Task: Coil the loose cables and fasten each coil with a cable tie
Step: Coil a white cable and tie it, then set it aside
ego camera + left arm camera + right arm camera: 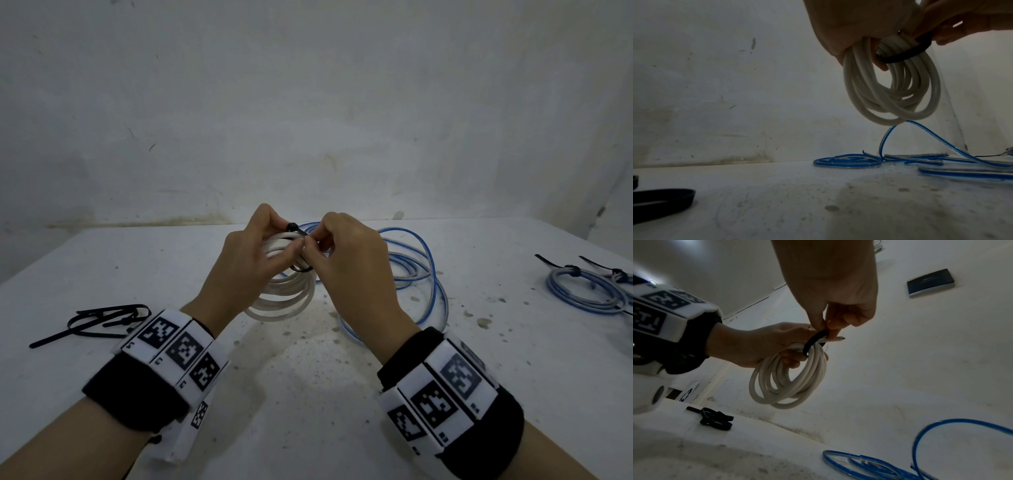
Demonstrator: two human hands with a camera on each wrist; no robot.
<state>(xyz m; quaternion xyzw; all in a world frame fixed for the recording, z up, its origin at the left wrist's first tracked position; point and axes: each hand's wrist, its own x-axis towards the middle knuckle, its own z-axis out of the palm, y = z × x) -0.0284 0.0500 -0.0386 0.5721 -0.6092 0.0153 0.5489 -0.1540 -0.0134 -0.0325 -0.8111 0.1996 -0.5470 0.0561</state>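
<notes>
Wrist bands [178, 349] with black-and-white square markers sit closest to the head camera, one on each forearm, over a white table [308, 394] speckled with dark spots.

Held above the table between the two hands, the white coil [287, 294] hangs in several loops. The left hand [246, 260] grips the top of the coil, fingers curled through and around the strands; the left wrist view shows the loops [892, 97] dangling clear of the table. A black tie [297, 230] is looped around the gathered strands at the top, and its loop [906, 53] stands loose round the bundle. The right hand [346, 253] pinches the tie between thumb and fingertips, right beside the left thumb; in the right wrist view the tie [815, 340] curves down from that pinch over the strands, and a bare cable end [838, 338] sticks out just beside it.

Behind and to the right of the hands, a loose blue cable [418, 270] sprawls in wide uneven loops on the table. Farther right, near the edge of the head view, tied blue coils [585, 291] lie flat, each with a black tie tail sticking out. To the left, near the left wrist, a small heap of spare ties [102, 320] lies on the table. A stained white wall [308, 102] stands behind the table.
</notes>
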